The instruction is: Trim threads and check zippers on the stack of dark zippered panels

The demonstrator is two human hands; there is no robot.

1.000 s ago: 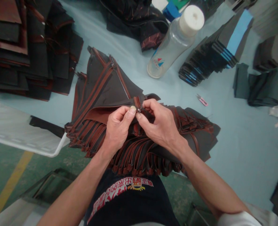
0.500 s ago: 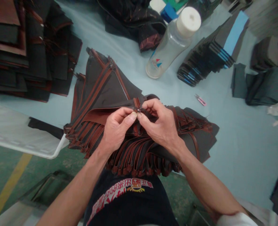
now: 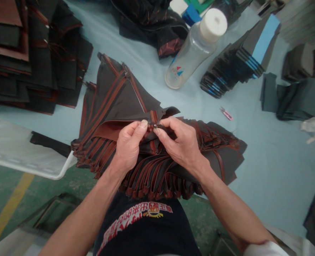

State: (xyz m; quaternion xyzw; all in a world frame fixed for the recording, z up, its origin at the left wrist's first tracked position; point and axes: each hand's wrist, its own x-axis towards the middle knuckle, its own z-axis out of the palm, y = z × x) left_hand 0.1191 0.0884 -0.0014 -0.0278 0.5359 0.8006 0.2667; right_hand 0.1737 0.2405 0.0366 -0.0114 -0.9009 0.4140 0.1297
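A thick bundle of dark grey fabric pieces (image 3: pixel 112 96) with reddish-brown zipper strips lies at the table's front edge, its folds fanned towards my body. Over its middle, my left hand (image 3: pixel 129 142) is closed, thumb pressed on the forefinger, gripping the edge of the top fabric piece. Close by on the right, my right hand (image 3: pixel 180 140) pinches a brown zipper (image 3: pixel 154 116) at its end, where a small shiny metal bit shows between thumb and forefinger. The fingertips hide most of that bit. A small gap separates the two hands.
Stacked dark pieces (image 3: pixel 40 67) stand at the left, above a white plastic bin (image 3: pixel 58 173). Beyond the bundle are a clear bottle (image 3: pixel 189 53), dark stacks with blue edges (image 3: pixel 234 67), and pink thread snips (image 3: pixel 226 113). More dark fabric (image 3: pixel 297 97) lies at the right.
My left thumb and forefinger have moved slightly left and up, away from the right fingertips. My right hand stays almost in place, still pinching.
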